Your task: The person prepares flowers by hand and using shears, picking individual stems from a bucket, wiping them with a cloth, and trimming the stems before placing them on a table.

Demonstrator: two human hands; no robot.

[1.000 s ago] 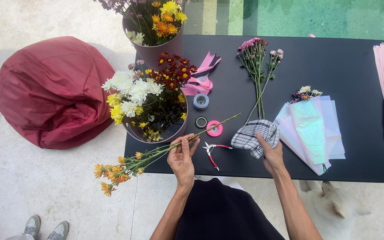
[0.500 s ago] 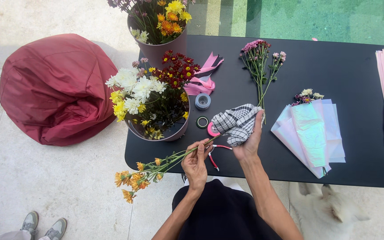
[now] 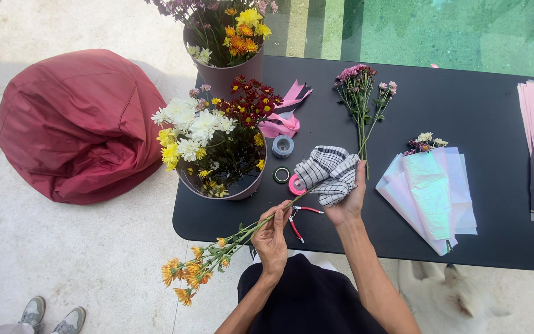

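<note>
The long green stem of small orange chrysanthemums [image 3: 217,256] slants off the near edge of the black tabletop [image 3: 465,117], blooms hanging over the pale paving. The left hand [image 3: 271,238] has its fingers closed around the stem. The right hand [image 3: 347,201] grips a crumpled black-and-white checked cloth [image 3: 326,173] at the stem's upper end. Red-handled snips [image 3: 298,219] lie between the hands, just beside a pink tape roll [image 3: 295,185].

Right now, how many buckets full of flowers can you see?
2. One bucket stands at the table's far left corner, cut off by the picture's top edge. The other bucket stands nearer, just left of the checked cloth in the right hand.
</note>
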